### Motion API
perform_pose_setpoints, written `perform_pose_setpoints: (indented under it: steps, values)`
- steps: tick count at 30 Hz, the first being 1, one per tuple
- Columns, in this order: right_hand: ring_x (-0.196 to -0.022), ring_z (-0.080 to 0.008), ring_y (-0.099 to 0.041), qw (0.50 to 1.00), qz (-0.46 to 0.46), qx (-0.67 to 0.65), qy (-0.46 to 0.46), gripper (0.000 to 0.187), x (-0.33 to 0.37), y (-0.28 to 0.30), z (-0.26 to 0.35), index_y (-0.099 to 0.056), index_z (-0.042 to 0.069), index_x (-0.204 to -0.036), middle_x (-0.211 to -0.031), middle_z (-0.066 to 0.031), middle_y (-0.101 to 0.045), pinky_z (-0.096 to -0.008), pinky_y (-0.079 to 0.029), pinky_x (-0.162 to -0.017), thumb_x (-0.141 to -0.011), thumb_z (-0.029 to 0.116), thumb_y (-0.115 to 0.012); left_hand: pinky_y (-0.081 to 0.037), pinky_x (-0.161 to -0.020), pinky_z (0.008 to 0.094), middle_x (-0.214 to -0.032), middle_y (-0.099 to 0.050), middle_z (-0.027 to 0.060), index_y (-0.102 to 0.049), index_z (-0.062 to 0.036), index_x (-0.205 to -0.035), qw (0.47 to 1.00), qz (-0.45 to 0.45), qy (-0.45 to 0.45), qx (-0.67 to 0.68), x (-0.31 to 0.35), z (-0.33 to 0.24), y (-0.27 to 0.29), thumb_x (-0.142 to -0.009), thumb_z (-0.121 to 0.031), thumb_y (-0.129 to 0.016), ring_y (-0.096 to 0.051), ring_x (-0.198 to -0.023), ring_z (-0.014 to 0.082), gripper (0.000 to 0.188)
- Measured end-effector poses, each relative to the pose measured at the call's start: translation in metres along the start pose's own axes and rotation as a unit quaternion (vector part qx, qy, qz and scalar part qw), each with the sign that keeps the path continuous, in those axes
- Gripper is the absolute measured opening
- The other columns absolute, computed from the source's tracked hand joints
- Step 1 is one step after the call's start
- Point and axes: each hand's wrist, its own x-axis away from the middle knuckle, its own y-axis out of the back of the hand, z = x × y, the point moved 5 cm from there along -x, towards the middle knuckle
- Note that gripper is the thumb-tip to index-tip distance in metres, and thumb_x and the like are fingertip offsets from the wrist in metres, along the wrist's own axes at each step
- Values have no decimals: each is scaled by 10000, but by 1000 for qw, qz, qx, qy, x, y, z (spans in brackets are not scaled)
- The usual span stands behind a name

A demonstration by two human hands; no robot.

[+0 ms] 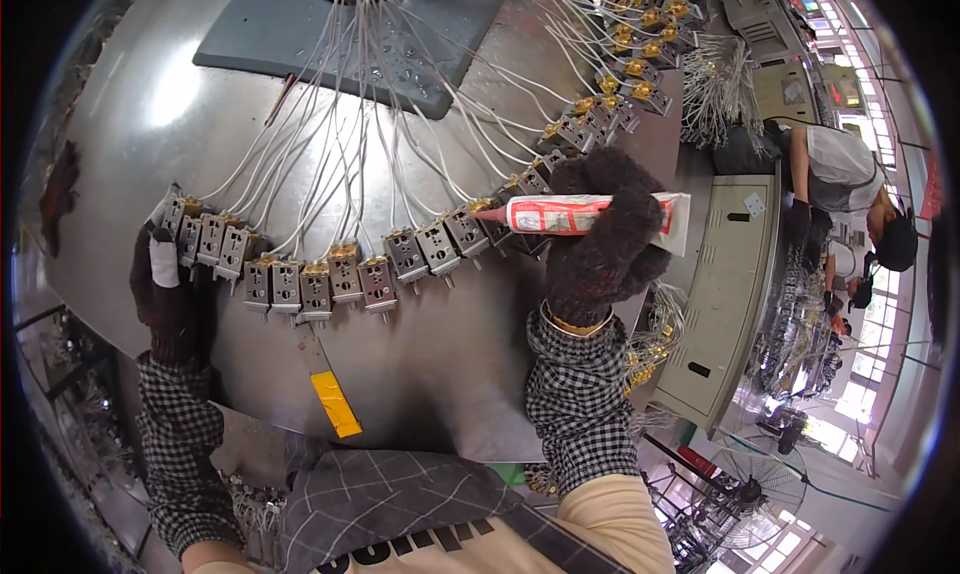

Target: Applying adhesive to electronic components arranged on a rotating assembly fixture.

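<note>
Small silver metal boxes (286, 287) with brass-coloured parts and thin white wires (345, 124) stand in a curved row on a shiny metal table. My right hand (605, 239), in a dark glove, is closed around a white-and-red glue tube (560, 214). The tube lies almost level, its reddish nozzle pointing left at the top of a box (465, 232) right of the row's middle. At the row's left end my left hand (172, 289), also gloved, has white tape on one finger. Its fingers close against the end box (178, 214), partly hiding it.
A dark grey board (270, 34) lies under the gathered wires at the back. A flat strip with yellow tape (335, 404) lies near the front edge. To the right stand a beige metal cabinet (725, 284), a fan (750, 489) and other people (840, 169) at a bench.
</note>
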Motion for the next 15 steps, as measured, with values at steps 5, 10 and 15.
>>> perform_pose_setpoints:
  steps: [5, 10, 15]
  values:
    - [-854, -265, -681, 997, 72, 2, -10, 343, 5, -2, 0, -589, -90, -1135, -1042, -162, -663, -388, -590, -756, -940, 189, -626, -556, -814, 352, -1099, -632, 115, -522, 2, -1279, 999, -43, 10, 28, 3, -5, -6, -988, -347, -527, -647, -972, 224, 454]
    - [-908, -297, -673, 992, 110, 55, -7, 396, 7, -1, -6, -565, -90, -1191, -1072, -189, -652, -406, -583, -791, -956, 228, -594, -559, -796, 352, -1095, -634, 106, -536, -13, -1266, 998, -46, 16, 30, 4, -2, -5, -986, -346, -527, -648, -972, 218, 436]
    - [-1050, -387, -617, 911, 88, -364, -170, 478, 14, 22, -46, -491, -97, -1272, -1220, -259, -577, -480, -557, -887, -995, 290, -454, -543, -856, 361, -1137, -619, 111, -514, 0, -1294, 998, -60, 27, 13, 4, -3, -4, -1000, -336, -493, -635, -1009, 218, 447]
